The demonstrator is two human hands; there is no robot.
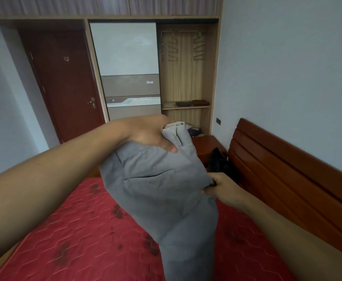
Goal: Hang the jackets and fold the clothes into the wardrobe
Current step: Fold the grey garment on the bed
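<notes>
A pair of grey trousers (166, 191) hangs in the air above the red mattress (74, 230), its waist part uppermost and a slit pocket showing. My left hand (151, 132) grips the upper corner of the waistband. My right hand (218, 188) pinches the cloth at the garment's right edge, lower down. Across the room the wardrobe (186, 78) stands open, with several empty hangers (184, 47) on its rail and folded clothes (186, 103) on its shelf.
A dark red door (64, 82) is at the left of the wardrobe. A wooden headboard (287, 173) runs along the right wall, with a bedside table (206, 145) and a dark garment (220, 161) near it.
</notes>
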